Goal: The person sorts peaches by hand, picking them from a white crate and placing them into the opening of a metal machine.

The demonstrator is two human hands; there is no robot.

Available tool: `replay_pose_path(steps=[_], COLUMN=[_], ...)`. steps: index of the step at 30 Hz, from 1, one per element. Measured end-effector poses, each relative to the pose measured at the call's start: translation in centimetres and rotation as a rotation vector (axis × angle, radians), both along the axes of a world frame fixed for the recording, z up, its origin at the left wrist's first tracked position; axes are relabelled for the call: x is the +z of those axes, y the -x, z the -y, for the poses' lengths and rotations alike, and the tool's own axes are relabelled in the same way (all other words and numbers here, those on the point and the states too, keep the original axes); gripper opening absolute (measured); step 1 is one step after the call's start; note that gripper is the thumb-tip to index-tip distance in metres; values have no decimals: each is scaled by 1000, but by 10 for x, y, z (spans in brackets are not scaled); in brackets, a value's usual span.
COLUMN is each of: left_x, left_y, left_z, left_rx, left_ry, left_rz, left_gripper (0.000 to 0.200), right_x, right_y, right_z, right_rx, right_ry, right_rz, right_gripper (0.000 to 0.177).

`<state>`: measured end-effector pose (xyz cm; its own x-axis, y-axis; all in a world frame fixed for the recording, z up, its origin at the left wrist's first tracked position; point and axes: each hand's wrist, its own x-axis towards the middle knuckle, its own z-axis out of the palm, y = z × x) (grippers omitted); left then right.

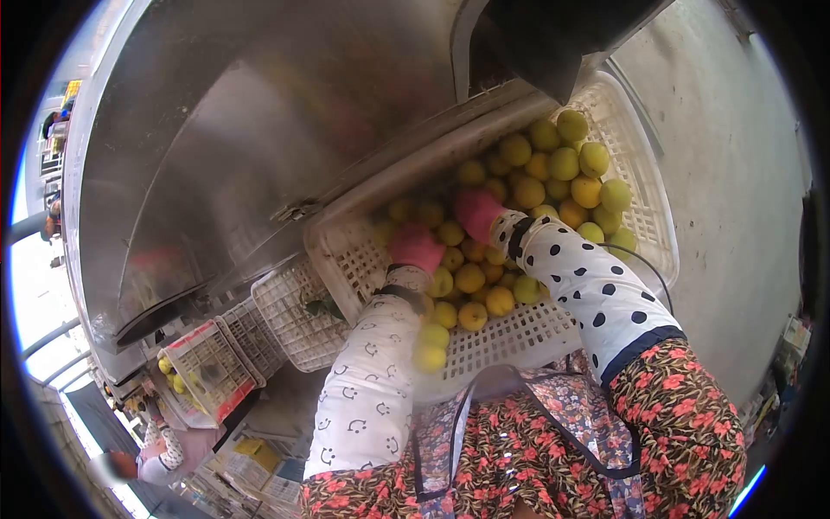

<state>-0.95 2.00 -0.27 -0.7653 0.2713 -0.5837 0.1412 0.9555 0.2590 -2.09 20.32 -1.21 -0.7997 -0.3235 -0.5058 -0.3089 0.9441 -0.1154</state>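
A white perforated crate (pixel 644 186) holds many round yellow-green fruits (pixel 469 278), heaped toward its right side. My left hand (pixel 417 247), in a pink glove, rests among the fruits in the crate's left part. To its right, my right hand (pixel 477 214), also pink-gloved, reaches into the heap near the crate's far wall. The fingers of both hands are hidden by the gloves' backs and the fruits, so what they hold cannot be made out. Two blurred fruits (pixel 430 348) show beside my left forearm at the near edge.
A large metal machine surface (pixel 285 95) rises beyond the crate. An emptier white crate (pixel 290 298) with a green leaf stands to the left. Farther left are a crate with yellow fruits (pixel 203 381) and another person (pixel 160 454). A grey wall (pixel 726 147) is on the right.
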Motion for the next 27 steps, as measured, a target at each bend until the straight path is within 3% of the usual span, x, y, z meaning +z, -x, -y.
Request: replay_pose_path(steps=[1,2,4,6,9,10,11,12,15,16,17,20,22,24,27], left_x=[0,-2,-5,-7,-20,-1,-4,-7,-5,-20,-21,-36,-32,-38,-46], left_y=[-3,-5,-11,-16,5,19,18,17,19,24,21,4,4,7,12], left_z=[-5,-9,-14,-8,-18,-33,-41,-50,-51,-48,-39,-21,-26,-30,-26], left_rx=[57,127,280,35,-233,-171,-232,-291,-268,-248,-260,-279,-193,-120,-127], left_ry=[-5,-45,-134,-167,-205,-178,-126,-74,-41,-34,-139,-228,-214,-203,-182], left_rz=[1,-3,-18,-110,-249,-42,-85,-129,101,171,71,-99,-29,-1,-32], left_gripper=[72,76,86,94,105,105,103,100,86,84,80,79,81,82,81], right_x=[4,8,96,140,261,275,285,292,303,283,276,264,261,270,268], right_y=[0,-2,11,-13,-13,-9,-3,7,30,39,47,79,115,101,39], right_z=[-3,-13,-28,-57,-74,-79,-77,-78,-65,-68,-68,-69,-64,-77,-73], right_rx=[-56,-184,-434,-598,-1038,-919,-792,-656,-631,-626,-641,-612,-562,-547,-921], right_ry=[83,172,340,675,1059,962,856,735,534,488,322,230,5,500,962], right_rz=[-27,103,347,-1,212,-60,-312,-549,-777,-834,-845,-814,-862,-1041,-937], right_gripper=[26,29,36,56,69,69,69,69,65,64,61,61,58,51,43])
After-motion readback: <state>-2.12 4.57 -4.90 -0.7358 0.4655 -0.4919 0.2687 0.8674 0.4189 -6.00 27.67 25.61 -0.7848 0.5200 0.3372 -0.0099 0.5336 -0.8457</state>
